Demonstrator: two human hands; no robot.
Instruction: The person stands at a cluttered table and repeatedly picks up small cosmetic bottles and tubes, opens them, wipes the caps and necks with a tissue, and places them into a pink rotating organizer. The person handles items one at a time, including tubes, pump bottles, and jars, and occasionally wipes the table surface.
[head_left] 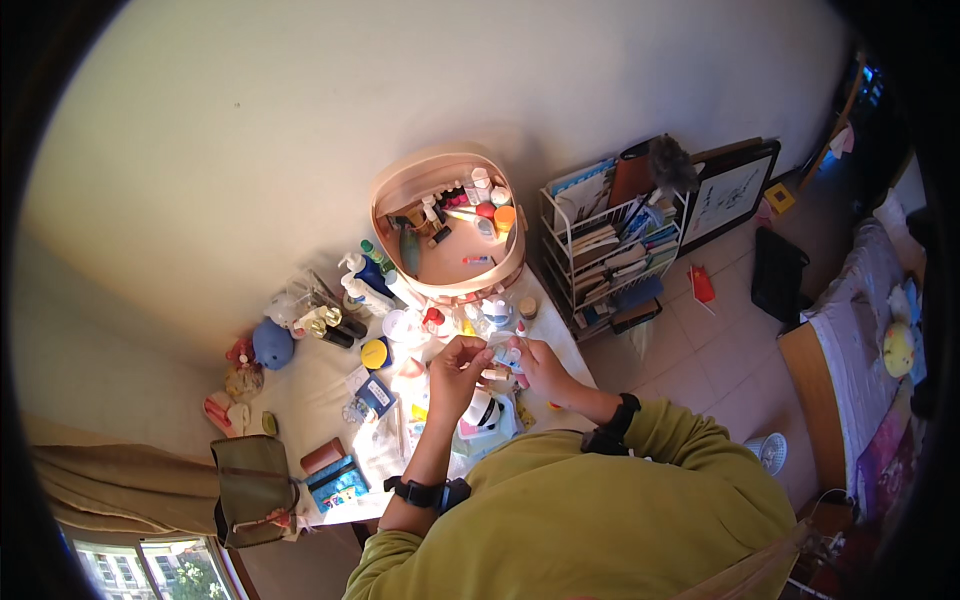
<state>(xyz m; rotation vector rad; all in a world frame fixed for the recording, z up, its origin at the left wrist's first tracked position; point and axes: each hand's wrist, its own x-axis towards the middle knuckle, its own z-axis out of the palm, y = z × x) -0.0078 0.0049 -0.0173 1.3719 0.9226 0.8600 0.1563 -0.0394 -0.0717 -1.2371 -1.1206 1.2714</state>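
Small light-blue plastic bottle (507, 353), pinched between the fingertips of left hand (458, 368) and right hand (543, 368) above the cluttered white table (315, 395); probably light, rigid, slightly slick; best gripped round its body, below the cap.

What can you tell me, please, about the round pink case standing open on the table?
The round pink case looks like smooth plastic, with a tall curved wall and an open top. It stands at the far side of the white table, against the wall. Inside are small bottles, tubes and jars, upright or leaning, with an orange-capped one near its right side. Bottles crowd its front edge. Neither hand touches it.
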